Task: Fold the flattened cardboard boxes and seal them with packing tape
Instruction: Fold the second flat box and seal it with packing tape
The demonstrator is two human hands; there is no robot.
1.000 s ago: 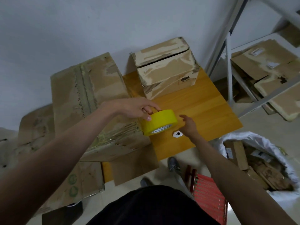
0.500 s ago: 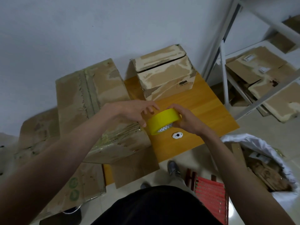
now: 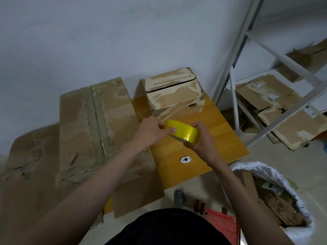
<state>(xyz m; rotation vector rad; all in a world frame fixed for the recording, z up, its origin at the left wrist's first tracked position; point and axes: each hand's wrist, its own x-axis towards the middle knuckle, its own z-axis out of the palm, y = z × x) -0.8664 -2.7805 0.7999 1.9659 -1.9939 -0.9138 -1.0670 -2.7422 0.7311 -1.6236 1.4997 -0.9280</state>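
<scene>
Over wooden table (image 3: 203, 167), left hand (image 3: 152, 131) and right hand (image 3: 200, 137) apparently both grip yellow tape roll (image 3: 182, 131).

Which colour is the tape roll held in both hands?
Bright yellow tape roll, seen in the head view.

Bare desk (image 3: 221, 138) lies open in front of and right of the small white disc (image 3: 185, 159). The assembled box (image 3: 174, 96) blocks the far edge by the wall; the large taped box (image 3: 99, 128) walls the left side. The metal shelf frame (image 3: 235, 96) stands just right.
</scene>
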